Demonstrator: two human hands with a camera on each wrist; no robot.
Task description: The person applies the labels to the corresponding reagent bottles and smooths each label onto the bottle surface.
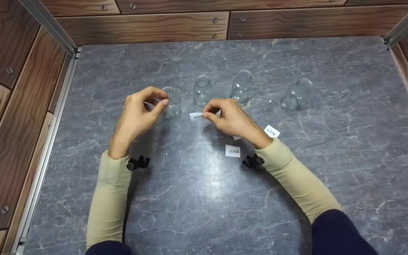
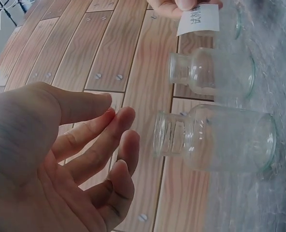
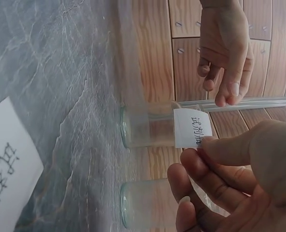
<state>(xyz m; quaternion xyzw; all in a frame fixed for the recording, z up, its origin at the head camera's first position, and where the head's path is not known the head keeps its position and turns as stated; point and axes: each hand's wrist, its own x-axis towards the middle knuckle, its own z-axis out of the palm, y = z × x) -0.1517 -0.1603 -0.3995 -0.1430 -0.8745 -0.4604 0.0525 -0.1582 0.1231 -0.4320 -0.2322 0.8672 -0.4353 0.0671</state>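
Between thumb and fingers my right hand (image 1: 232, 117) pinches a small white paper label (image 1: 196, 116) with handwritten characters, held by one end above the table. The label's written face shows in the right wrist view (image 3: 189, 129). My left hand (image 1: 136, 109) holds nothing; its fingers are loosely bent, thumb close to the index finger, beside the neck of the leftmost clear glass bottle (image 1: 174, 109). That bottle (image 2: 230, 137) stands upright and uncapped. A second glass bottle (image 1: 203, 92) stands just behind the right hand, with a third bottle (image 1: 242, 88) to its right.
Another glass bottle (image 1: 296, 96) stands farther right. On the grey marbled table (image 1: 175, 212) lie more labels: one label (image 1: 232, 151) near the right wrist, another label (image 1: 271, 131) by the sleeve, and a third partly hidden. Wood-patterned panels (image 1: 140, 30) enclose the back and sides.
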